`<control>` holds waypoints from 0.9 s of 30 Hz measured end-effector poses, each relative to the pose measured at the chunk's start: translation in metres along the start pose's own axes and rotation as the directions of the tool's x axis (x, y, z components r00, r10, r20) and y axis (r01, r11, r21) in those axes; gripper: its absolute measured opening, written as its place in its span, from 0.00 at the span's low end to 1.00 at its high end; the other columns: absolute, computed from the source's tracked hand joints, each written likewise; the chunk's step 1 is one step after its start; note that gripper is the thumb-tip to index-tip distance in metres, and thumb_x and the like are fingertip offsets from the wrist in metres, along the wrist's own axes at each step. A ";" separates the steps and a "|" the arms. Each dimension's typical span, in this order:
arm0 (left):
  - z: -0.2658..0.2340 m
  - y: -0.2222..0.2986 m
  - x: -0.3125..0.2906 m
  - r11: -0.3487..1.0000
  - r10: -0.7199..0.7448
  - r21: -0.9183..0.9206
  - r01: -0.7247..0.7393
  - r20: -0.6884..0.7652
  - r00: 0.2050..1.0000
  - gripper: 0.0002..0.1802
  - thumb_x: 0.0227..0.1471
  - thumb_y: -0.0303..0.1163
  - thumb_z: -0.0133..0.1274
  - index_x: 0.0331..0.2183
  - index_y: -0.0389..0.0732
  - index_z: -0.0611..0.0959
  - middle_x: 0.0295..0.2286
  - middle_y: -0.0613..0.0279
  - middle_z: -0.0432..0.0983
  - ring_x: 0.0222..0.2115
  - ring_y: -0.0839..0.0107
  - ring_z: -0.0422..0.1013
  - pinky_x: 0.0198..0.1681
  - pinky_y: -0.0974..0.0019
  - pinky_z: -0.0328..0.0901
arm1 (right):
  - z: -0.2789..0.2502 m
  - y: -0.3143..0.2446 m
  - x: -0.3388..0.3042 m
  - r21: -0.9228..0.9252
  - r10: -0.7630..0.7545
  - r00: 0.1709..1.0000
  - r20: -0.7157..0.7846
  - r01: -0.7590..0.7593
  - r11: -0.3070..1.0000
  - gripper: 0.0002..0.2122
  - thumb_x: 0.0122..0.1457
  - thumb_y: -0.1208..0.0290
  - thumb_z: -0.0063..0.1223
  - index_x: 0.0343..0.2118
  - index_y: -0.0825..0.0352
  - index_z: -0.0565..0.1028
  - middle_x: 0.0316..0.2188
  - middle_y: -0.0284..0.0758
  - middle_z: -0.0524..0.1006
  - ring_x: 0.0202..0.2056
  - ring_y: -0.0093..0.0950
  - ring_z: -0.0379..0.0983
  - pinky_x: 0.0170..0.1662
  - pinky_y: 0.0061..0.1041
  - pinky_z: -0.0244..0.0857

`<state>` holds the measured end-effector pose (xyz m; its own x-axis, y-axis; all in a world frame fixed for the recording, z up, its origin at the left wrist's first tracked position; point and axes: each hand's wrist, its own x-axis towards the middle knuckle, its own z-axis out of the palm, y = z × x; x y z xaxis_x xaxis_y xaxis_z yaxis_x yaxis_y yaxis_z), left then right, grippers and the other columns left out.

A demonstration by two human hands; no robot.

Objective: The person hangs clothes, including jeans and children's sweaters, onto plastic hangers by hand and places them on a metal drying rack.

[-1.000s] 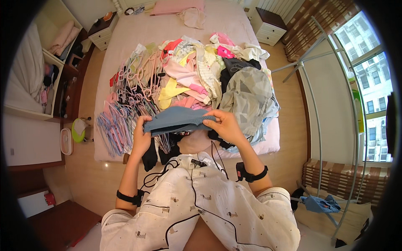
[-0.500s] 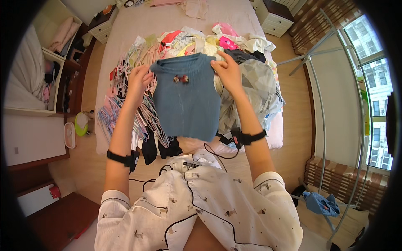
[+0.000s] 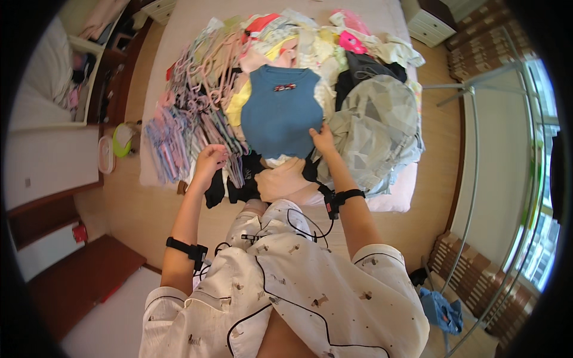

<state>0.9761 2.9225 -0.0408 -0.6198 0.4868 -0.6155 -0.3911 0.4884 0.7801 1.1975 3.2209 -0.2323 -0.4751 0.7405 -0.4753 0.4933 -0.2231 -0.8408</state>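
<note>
A blue sleeveless knit top point(image 3: 280, 113) with a small bow at its neckline lies spread flat, neck away from me, over the clothes on the bed. My right hand point(image 3: 323, 141) pinches its lower right edge between thumb and fingers. Off to the left of the hem, my left hand point(image 3: 211, 161) hovers with loosely bent fingers and nothing in them, near the hangers point(image 3: 230, 164). Beige fabric point(image 3: 285, 182) and black garments point(image 3: 242, 190) lie just below the top.
Many hangers point(image 3: 170, 146) lie heaped on the left of the bed. Grey checked fabric point(image 3: 373, 128) is piled on the right, with mixed clothes point(image 3: 277, 33) behind. A metal drying rack point(image 3: 471, 155) stands by the window. Black cables hang near my lap.
The blue top went from being held up by both shoulders to lying flat on the pile. My left hand let go and drew back; my right hand moved down to its lower edge.
</note>
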 end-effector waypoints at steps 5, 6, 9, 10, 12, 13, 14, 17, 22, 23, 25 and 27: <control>-0.027 -0.040 -0.023 0.989 -0.141 0.029 0.143 -0.054 0.988 0.10 0.63 0.35 0.46 0.42 0.43 0.79 0.40 0.64 0.77 0.41 0.68 0.75 0.45 0.63 0.70 | -0.004 -0.027 -0.012 -0.085 0.071 0.996 -0.061 -0.076 0.994 0.17 0.53 0.67 0.63 0.41 0.74 0.75 0.31 0.43 0.79 0.34 0.34 0.76 0.41 0.33 0.68; -0.035 -0.050 -0.023 0.985 -0.170 0.007 0.171 -0.052 0.984 0.11 0.63 0.36 0.46 0.43 0.43 0.79 0.40 0.63 0.77 0.41 0.69 0.75 0.45 0.63 0.70 | -0.006 -0.024 -0.015 -0.055 0.045 0.992 -0.121 -0.052 0.997 0.15 0.52 0.68 0.64 0.36 0.73 0.75 0.27 0.41 0.78 0.30 0.32 0.75 0.39 0.32 0.68; -0.073 -0.080 -0.021 0.980 -0.199 -0.009 0.198 -0.055 0.979 0.11 0.63 0.35 0.46 0.43 0.43 0.79 0.40 0.64 0.77 0.40 0.70 0.75 0.43 0.65 0.70 | 0.002 -0.011 -0.026 -0.027 0.000 0.968 -0.249 -0.008 1.000 0.13 0.49 0.68 0.67 0.29 0.71 0.75 0.20 0.36 0.76 0.25 0.28 0.72 0.35 0.30 0.67; -0.080 -0.087 -0.018 0.979 -0.203 -0.015 0.202 -0.054 0.978 0.11 0.63 0.35 0.46 0.43 0.43 0.79 0.39 0.64 0.77 0.39 0.70 0.75 0.42 0.65 0.70 | -0.001 -0.013 -0.030 -0.064 -0.007 0.966 -0.257 -0.009 0.998 0.14 0.48 0.68 0.68 0.30 0.71 0.75 0.21 0.36 0.76 0.26 0.28 0.73 0.35 0.30 0.67; -0.095 -0.099 -0.008 0.979 -0.203 -0.040 0.201 -0.058 0.978 0.11 0.62 0.35 0.46 0.42 0.44 0.80 0.38 0.65 0.78 0.38 0.71 0.76 0.41 0.66 0.71 | 0.000 -0.017 -0.039 -0.067 -0.011 0.960 -0.281 -0.008 0.998 0.16 0.46 0.67 0.69 0.33 0.71 0.74 0.23 0.36 0.77 0.28 0.27 0.73 0.37 0.29 0.68; -0.106 -0.103 0.002 0.979 -0.198 -0.054 0.195 -0.052 0.979 0.11 0.62 0.35 0.46 0.42 0.44 0.80 0.38 0.65 0.78 0.38 0.72 0.76 0.41 0.67 0.71 | 0.007 -0.020 -0.042 -0.030 -0.009 0.954 -0.301 0.000 1.000 0.18 0.45 0.67 0.70 0.35 0.71 0.74 0.25 0.36 0.77 0.29 0.28 0.74 0.38 0.28 0.68; -0.118 -0.106 0.011 0.979 -0.194 -0.067 0.191 -0.047 0.980 0.11 0.62 0.35 0.45 0.42 0.44 0.80 0.37 0.65 0.78 0.38 0.72 0.76 0.41 0.67 0.71 | 0.015 -0.023 -0.046 0.007 -0.005 0.947 -0.320 0.008 1.000 0.19 0.45 0.67 0.70 0.36 0.71 0.74 0.26 0.35 0.77 0.29 0.28 0.74 0.38 0.27 0.68; -0.144 -0.119 0.029 0.977 -0.191 -0.098 0.192 0.017 0.981 0.12 0.61 0.36 0.47 0.42 0.42 0.79 0.38 0.66 0.78 0.37 0.73 0.75 0.39 0.67 0.70 | 0.032 -0.035 -0.064 -0.319 -0.226 0.840 -0.493 0.067 0.945 0.21 0.44 0.70 0.70 0.40 0.71 0.73 0.34 0.37 0.77 0.34 0.30 0.74 0.41 0.28 0.69; -0.204 -0.130 0.070 0.974 -0.182 -0.127 0.189 0.064 0.981 0.11 0.60 0.34 0.46 0.41 0.42 0.79 0.37 0.66 0.77 0.34 0.74 0.75 0.37 0.68 0.69 | 0.100 -0.083 -0.098 -0.493 -0.557 0.706 -0.438 0.329 0.805 0.13 0.50 0.76 0.62 0.39 0.69 0.75 0.30 0.36 0.77 0.32 0.27 0.73 0.38 0.26 0.68; -0.216 -0.131 0.080 0.979 -0.169 -0.110 0.173 0.046 0.985 0.11 0.60 0.33 0.45 0.40 0.41 0.80 0.35 0.66 0.77 0.31 0.75 0.73 0.34 0.69 0.69 | 0.121 -0.090 -0.102 -0.400 -0.523 0.758 -0.389 0.373 0.837 0.11 0.51 0.76 0.61 0.38 0.69 0.76 0.29 0.35 0.77 0.30 0.26 0.73 0.37 0.25 0.68; -0.235 -0.128 0.103 0.989 -0.118 -0.075 0.124 0.083 0.989 0.11 0.60 0.33 0.46 0.39 0.40 0.80 0.33 0.65 0.77 0.29 0.76 0.73 0.32 0.70 0.69 | 0.156 -0.088 -0.102 -0.268 -0.466 0.849 -0.249 0.402 0.876 0.05 0.54 0.76 0.58 0.34 0.67 0.78 0.24 0.33 0.77 0.26 0.21 0.72 0.33 0.22 0.68; -0.249 -0.118 0.121 0.996 -0.065 -0.047 0.070 0.100 0.993 0.11 0.59 0.33 0.47 0.36 0.39 0.81 0.30 0.64 0.77 0.26 0.77 0.71 0.27 0.71 0.67 | 0.201 -0.093 -0.114 -0.174 -0.356 0.932 -0.074 0.339 0.924 0.05 0.56 0.79 0.55 0.36 0.67 0.79 0.26 0.32 0.79 0.29 0.19 0.74 0.34 0.19 0.69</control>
<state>0.7781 2.7432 -0.1790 -0.5222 0.5240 -0.6729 -0.4651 0.4864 0.7397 1.0592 3.0295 -0.1518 -0.5646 0.8159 -0.1245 0.4215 0.1554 -0.8934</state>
